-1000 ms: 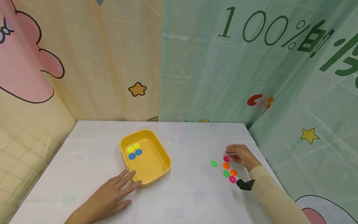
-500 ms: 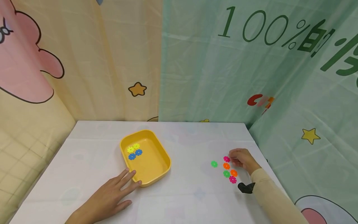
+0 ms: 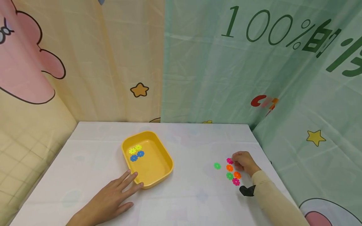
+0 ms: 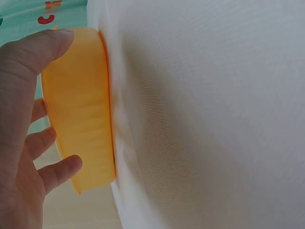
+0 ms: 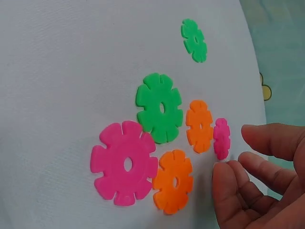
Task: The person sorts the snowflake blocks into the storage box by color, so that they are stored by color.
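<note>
My left hand (image 3: 108, 197) has its fingers spread, the tips touching the near left side of a yellow tray (image 3: 158, 171). Inside the tray lie two yellow flower-shaped discs (image 3: 138, 147) and two blue discs (image 3: 134, 158). Over on the right, my right hand (image 3: 245, 163) hovers beside a small pink disc (image 5: 221, 139), thumb and fingers apart with nothing between them. Around it on the table lie an orange disc (image 5: 199, 126), a green disc (image 5: 159, 108), another pink disc (image 5: 124, 163) and a second orange disc (image 5: 173, 182). A further green disc (image 5: 194, 40) lies off by itself.
A white cloth covers the table (image 3: 192, 201). Printed curtains (image 3: 203, 69) hang behind it and at both sides. A black strap piece (image 3: 247, 191) sticks out from the right sleeve (image 3: 274, 197).
The right hand drew back a little to the right and toward the person, and its fingers now sit just beside the far pink disc. The left hand and tray stayed put.
</note>
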Available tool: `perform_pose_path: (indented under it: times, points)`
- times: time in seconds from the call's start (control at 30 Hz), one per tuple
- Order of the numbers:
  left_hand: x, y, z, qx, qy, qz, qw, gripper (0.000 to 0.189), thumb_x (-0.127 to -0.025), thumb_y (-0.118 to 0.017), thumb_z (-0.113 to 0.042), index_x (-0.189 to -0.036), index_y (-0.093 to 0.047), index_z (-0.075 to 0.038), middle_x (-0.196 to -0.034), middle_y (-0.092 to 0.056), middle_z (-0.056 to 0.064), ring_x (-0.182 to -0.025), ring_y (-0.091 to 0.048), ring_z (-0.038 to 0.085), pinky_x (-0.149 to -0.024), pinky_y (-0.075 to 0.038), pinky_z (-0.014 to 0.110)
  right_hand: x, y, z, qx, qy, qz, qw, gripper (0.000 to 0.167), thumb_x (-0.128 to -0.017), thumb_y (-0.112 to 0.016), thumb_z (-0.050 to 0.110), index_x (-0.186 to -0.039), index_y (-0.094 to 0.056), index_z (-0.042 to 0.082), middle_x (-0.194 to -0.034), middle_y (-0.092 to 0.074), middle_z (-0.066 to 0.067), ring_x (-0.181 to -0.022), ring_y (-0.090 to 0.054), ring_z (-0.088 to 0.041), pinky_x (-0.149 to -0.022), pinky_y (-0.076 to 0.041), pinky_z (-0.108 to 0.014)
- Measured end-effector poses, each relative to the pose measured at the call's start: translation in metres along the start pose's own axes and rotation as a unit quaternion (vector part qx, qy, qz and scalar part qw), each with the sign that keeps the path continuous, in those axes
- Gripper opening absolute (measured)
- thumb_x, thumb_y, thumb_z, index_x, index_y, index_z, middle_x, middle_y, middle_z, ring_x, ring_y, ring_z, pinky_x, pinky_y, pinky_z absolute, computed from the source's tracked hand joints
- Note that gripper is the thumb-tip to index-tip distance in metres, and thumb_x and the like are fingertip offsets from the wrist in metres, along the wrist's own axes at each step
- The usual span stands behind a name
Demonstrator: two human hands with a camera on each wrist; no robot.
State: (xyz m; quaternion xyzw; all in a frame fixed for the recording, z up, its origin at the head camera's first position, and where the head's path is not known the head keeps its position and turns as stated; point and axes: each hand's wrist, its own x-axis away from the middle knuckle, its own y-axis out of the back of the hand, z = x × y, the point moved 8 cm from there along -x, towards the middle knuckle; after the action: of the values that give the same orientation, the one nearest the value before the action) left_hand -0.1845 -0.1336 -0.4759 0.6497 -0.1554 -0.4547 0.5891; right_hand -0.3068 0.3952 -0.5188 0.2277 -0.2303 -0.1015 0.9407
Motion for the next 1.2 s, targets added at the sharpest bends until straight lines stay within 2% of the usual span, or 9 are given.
perform_pose_path:
  times: [0.23,0.43,0.53,0.73,0.93,1.07,1.2]
  points:
    - [0.000,-0.001,0.000,0.001,0.004,0.009,0.9999,0.076,-0.079,-0.081,-0.049,-0.148,-0.054,-0.030,-0.153,-0.051,0.012,-0.138,-0.048,0.036,-0.090,-0.057,0.045,-0.002,-0.008,0.007,0.086,0.044,-0.011,0.9953,0.037,-0.093,-0.071,0.015,-0.119,-0.055,-0.007,-0.085,-0.060,-0.012,-0.061,-0.051,-0.019,-0.059,-0.050,-0.026]
    - [0.000,-0.001,0.000,0.007,0.009,0.016,0.9998,0.078,-0.076,-0.084,-0.046,-0.147,-0.055,-0.030,-0.153,-0.050,0.013,-0.138,-0.048,0.036,-0.090,-0.057,0.046,0.001,-0.014,0.011,0.151,0.059,-0.023,0.9865,0.038,-0.088,-0.073,0.012,-0.118,-0.058,-0.007,-0.093,-0.063,-0.017,-0.071,-0.057,-0.024,-0.061,-0.053,-0.028]
    - [0.000,-0.001,0.000,0.007,0.007,0.014,0.9999,0.077,-0.077,-0.083,-0.046,-0.147,-0.055,-0.030,-0.153,-0.051,0.013,-0.138,-0.048,0.036,-0.090,-0.057,0.046,0.002,-0.015,0.012,0.163,0.064,-0.028,0.9841,0.037,-0.088,-0.073,0.011,-0.119,-0.059,-0.007,-0.094,-0.063,-0.018,-0.074,-0.057,-0.025,-0.062,-0.054,-0.029]
    - [0.000,-0.001,0.000,0.005,0.006,0.015,0.9999,0.076,-0.078,-0.081,-0.047,-0.147,-0.055,-0.030,-0.153,-0.051,0.012,-0.138,-0.048,0.036,-0.090,-0.057,0.046,0.003,-0.016,0.013,0.158,0.066,-0.028,0.9848,0.033,-0.087,-0.072,0.009,-0.114,-0.059,-0.006,-0.091,-0.063,-0.017,-0.073,-0.057,-0.024,-0.062,-0.055,-0.029]
    - [0.000,-0.001,0.000,0.001,0.006,0.017,0.9998,0.077,-0.077,-0.083,-0.046,-0.147,-0.056,-0.030,-0.152,-0.051,0.012,-0.139,-0.048,0.035,-0.091,-0.057,0.045,0.003,-0.019,0.013,0.146,0.068,-0.019,0.9868,0.020,-0.088,-0.073,0.009,-0.101,-0.062,-0.002,-0.086,-0.064,-0.013,-0.074,-0.059,-0.024,-0.063,-0.054,-0.028]
    - [0.000,0.000,0.000,0.002,0.005,0.015,0.9999,0.077,-0.077,-0.083,-0.046,-0.147,-0.055,-0.030,-0.152,-0.051,0.012,-0.138,-0.048,0.036,-0.091,-0.057,0.046,0.000,-0.021,0.013,0.109,0.061,-0.011,0.9921,0.015,-0.092,-0.071,0.010,-0.100,-0.065,-0.001,-0.089,-0.066,-0.012,-0.077,-0.060,-0.023,-0.067,-0.055,-0.027]
    - [0.000,0.000,-0.001,0.002,0.005,0.013,0.9999,0.078,-0.076,-0.083,-0.046,-0.147,-0.055,-0.030,-0.152,-0.051,0.012,-0.138,-0.048,0.036,-0.092,-0.057,0.046,-0.001,-0.025,0.015,0.049,0.050,0.005,0.9976,0.019,-0.097,-0.066,0.011,-0.109,-0.065,-0.004,-0.098,-0.066,-0.015,-0.080,-0.062,-0.023,-0.071,-0.058,-0.026]
